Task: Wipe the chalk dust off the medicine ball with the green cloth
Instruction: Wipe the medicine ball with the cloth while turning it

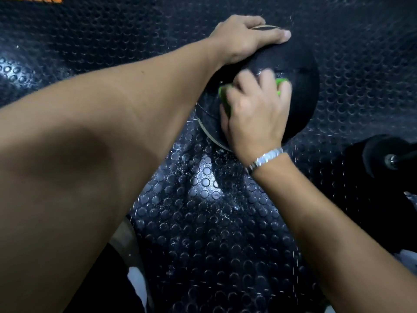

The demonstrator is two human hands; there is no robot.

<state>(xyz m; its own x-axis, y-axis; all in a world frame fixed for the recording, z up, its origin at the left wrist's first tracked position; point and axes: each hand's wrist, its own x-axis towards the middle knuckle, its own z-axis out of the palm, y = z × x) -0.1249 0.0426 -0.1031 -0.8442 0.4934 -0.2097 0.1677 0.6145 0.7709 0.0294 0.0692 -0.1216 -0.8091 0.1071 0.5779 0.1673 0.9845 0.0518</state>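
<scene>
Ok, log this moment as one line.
step: wiping | left hand: steadying ball from top | right hand: pressing green cloth on ball | ball on studded floor

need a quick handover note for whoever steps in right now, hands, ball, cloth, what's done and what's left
Left hand: flat on the far top of the medicine ball, steadying it; holds nothing.
Right hand: closed on the green cloth, pressing it against the near upper side of the ball; blurred, so probably mid-wipe. Silver watch on that wrist.
Ball sits on the black studded floor mat.
Done: wiping is under way; the visible black surface looks mostly clean, though it is too dark to be sure.
Left: wipe the sides hidden under the hands and the underside. White specks lie on the mat in front of the ball.
</scene>
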